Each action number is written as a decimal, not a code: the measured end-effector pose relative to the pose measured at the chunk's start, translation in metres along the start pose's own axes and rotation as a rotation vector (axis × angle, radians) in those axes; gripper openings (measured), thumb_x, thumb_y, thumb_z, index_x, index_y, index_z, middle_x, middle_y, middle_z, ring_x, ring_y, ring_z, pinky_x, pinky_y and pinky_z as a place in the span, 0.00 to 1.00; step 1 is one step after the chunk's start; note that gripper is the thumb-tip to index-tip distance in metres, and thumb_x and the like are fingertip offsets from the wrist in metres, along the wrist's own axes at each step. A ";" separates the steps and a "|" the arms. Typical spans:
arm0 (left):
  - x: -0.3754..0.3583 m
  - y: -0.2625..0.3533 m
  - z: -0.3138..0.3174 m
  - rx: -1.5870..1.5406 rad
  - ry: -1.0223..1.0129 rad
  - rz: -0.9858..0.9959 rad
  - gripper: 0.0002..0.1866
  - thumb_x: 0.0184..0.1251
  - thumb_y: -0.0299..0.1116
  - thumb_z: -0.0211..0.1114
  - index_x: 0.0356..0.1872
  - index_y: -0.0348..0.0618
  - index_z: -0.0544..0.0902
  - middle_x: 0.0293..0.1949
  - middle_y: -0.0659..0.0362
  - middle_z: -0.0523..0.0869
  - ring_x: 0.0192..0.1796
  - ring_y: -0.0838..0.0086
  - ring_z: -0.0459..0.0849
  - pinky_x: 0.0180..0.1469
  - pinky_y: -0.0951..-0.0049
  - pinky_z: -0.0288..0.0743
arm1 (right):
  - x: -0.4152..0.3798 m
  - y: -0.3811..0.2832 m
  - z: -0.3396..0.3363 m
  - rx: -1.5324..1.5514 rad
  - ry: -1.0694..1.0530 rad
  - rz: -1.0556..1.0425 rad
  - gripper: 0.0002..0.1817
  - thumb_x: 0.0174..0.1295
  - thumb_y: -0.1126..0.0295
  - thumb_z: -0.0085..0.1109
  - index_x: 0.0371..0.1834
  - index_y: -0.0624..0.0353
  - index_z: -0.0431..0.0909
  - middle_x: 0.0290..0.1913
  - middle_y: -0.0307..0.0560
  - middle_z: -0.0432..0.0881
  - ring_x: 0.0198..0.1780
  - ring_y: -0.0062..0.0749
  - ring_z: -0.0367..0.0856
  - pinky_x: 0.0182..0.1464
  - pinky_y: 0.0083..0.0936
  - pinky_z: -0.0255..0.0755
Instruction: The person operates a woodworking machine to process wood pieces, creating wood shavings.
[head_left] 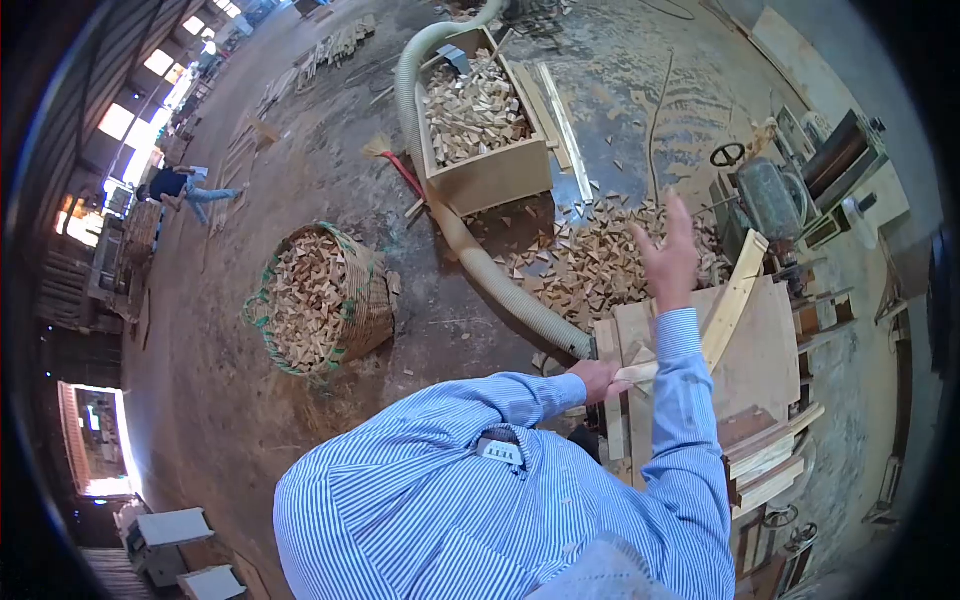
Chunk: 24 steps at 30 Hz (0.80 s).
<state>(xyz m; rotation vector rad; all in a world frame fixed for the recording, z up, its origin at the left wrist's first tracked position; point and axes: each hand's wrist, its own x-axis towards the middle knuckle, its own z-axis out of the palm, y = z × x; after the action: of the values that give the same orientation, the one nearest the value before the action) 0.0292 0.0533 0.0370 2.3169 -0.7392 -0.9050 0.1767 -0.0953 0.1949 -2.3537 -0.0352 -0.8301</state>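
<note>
My left hand point(597, 381) is closed on the end of a pale wood strip point(636, 373) at the near edge of the wooden worktable point(770, 340). My right hand point(672, 258) is raised over the far side of the table, fingers apart, with nothing in it. Just right of it, a longer pale wood board point(735, 300) lies slantwise across the tabletop. Beyond the table, a heap of small wedge-shaped wood offcuts point(600, 255) covers the floor.
A ribbed hose point(500, 285) runs along the floor to the table. A wooden box point(490, 185) and a woven basket point(365, 310) hold offcuts. Machinery with a motor point(770, 195) stands at right. A red-handled broom point(402, 175) lies by the box. Another person point(185, 190) is far left.
</note>
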 end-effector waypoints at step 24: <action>-0.039 -0.033 0.012 0.035 0.199 0.107 0.27 0.77 0.60 0.57 0.50 0.42 0.77 0.46 0.46 0.88 0.48 0.47 0.88 0.51 0.48 0.80 | -0.407 0.024 -0.133 -0.469 -0.410 0.312 0.37 0.69 0.52 0.66 0.75 0.60 0.69 0.78 0.64 0.64 0.80 0.61 0.58 0.78 0.55 0.55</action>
<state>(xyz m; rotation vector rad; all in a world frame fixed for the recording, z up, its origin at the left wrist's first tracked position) 0.0059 0.0985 0.0243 2.3312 -0.7907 -0.6084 -0.2179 -0.1191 0.0278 -2.8310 0.3845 -0.2064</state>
